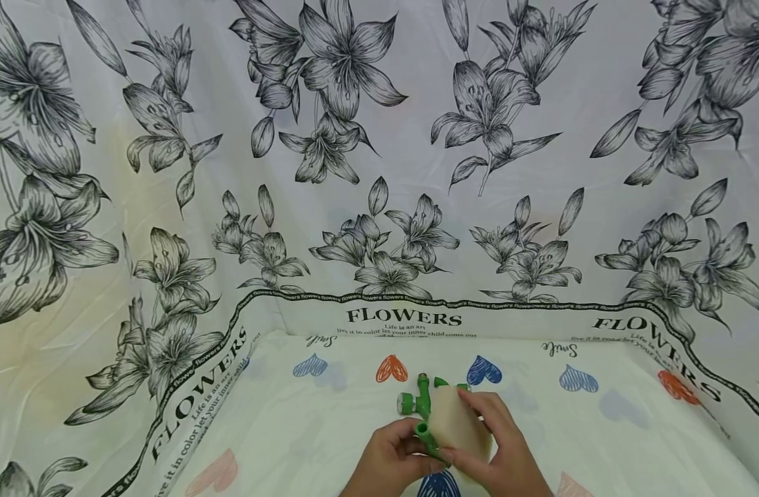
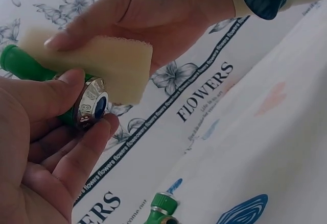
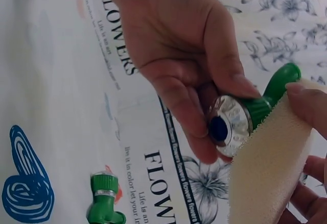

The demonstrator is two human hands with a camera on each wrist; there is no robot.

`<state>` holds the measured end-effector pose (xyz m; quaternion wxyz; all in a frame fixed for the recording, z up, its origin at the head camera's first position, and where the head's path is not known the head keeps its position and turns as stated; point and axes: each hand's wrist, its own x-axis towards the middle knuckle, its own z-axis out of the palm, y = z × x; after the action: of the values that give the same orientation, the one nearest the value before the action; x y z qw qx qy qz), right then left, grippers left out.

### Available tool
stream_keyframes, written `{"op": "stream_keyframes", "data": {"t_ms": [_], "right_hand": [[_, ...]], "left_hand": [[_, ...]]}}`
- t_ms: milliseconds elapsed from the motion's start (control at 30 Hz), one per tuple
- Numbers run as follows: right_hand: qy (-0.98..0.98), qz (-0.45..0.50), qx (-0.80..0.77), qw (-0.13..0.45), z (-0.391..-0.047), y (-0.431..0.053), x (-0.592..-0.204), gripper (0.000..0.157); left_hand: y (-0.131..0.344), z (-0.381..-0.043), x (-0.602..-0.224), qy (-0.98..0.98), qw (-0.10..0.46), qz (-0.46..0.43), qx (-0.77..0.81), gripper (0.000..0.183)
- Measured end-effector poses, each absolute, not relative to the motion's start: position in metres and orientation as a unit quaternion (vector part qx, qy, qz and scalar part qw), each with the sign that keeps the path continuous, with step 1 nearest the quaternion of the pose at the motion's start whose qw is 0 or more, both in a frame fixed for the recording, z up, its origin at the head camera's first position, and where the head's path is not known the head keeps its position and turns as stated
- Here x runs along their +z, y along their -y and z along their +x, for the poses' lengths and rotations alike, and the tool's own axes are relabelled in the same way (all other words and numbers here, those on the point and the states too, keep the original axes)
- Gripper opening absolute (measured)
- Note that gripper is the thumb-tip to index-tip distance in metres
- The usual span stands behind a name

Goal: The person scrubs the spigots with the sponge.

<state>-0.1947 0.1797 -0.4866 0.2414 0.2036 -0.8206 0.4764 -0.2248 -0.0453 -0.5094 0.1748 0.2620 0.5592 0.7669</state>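
Note:
My left hand (image 1: 388, 459) pinches a green tap (image 3: 283, 83) between thumb and fingers. Its silver-rimmed knob (image 2: 93, 104) has a dark blue centre, and a green spout sticks out on the other side. In my right hand (image 1: 506, 442) is a cream sponge (image 1: 457, 417), gripped with the thumb on one face and the fingers on the other. In the right wrist view the sponge lies right against the tap and hides part of its body. Both hands are held close together over the white cloth.
Another green tap (image 1: 424, 400) lies on the cloth just beyond the hands. A further green piece (image 1: 441, 381) shows partly behind the sponge. White cloth (image 1: 330, 428) with printed hearts covers the surface, and a flower-printed curtain (image 1: 417, 138) rises behind and at the sides.

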Motion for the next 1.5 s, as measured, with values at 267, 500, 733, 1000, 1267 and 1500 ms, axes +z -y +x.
{"op": "stream_keyframes", "data": {"t_ms": [267,500,733,1000,1267,1500], "right_hand": [[0.826,0.152,0.501,0.210,-0.196,-0.184,-0.488,0.075],[0.839,0.090,0.491,0.217,-0.200,-0.189,-0.488,0.074],[0.833,0.050,0.521,0.178,-0.202,-0.189,-0.490,0.074],[0.814,0.091,0.553,0.152,-0.197,-0.182,-0.490,0.069],[0.796,0.178,0.566,0.118,-0.191,-0.174,-0.489,0.069],[0.791,0.200,0.564,0.127,-0.188,-0.171,-0.485,0.070]], "left_hand": [[0.046,-0.225,-0.508,-0.555,0.186,0.271,0.764,0.039],[0.047,-0.227,-0.508,-0.559,0.189,0.280,0.757,0.042],[0.048,-0.228,-0.509,-0.562,0.189,0.286,0.753,0.041],[0.045,-0.229,-0.510,-0.585,0.164,0.268,0.748,0.034],[0.044,-0.233,-0.512,-0.627,0.131,0.215,0.737,0.033],[0.043,-0.236,-0.515,-0.632,0.129,0.191,0.740,0.035]]}}
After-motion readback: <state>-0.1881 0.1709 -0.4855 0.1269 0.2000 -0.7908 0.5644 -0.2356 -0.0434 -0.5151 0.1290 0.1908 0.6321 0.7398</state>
